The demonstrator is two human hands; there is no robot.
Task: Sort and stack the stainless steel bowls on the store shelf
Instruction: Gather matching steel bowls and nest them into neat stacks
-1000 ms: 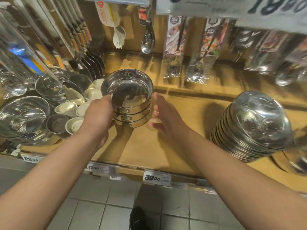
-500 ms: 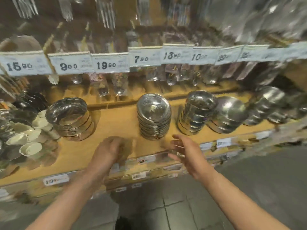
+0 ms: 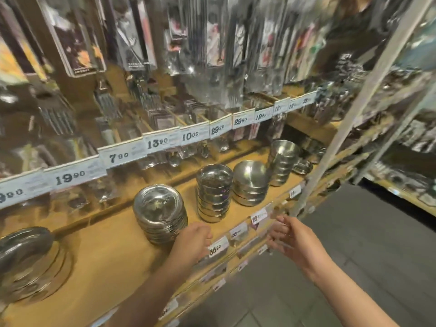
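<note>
- Left hand (image 3: 192, 241) and right hand (image 3: 291, 239) are held empty at the shelf edge, fingers loosely spread.
- Low stack of shallow round steel bowls (image 3: 160, 213) sits just beyond the left hand (untouched).
- Taller stack of straight-walled steel bowls (image 3: 214, 192) is judged next; a two-handed grasp is called for.

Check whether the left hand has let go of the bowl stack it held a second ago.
Yes. The left hand is empty at the shelf's front edge, right of the flat stack.

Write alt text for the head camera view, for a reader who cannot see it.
Two empty hands, the left hand and the right hand, reach toward the front edge of a wooden store shelf holding several stacks of stainless steel bowls. Price tags line the rail above; packaged utensils hang behind, blurred.
</note>
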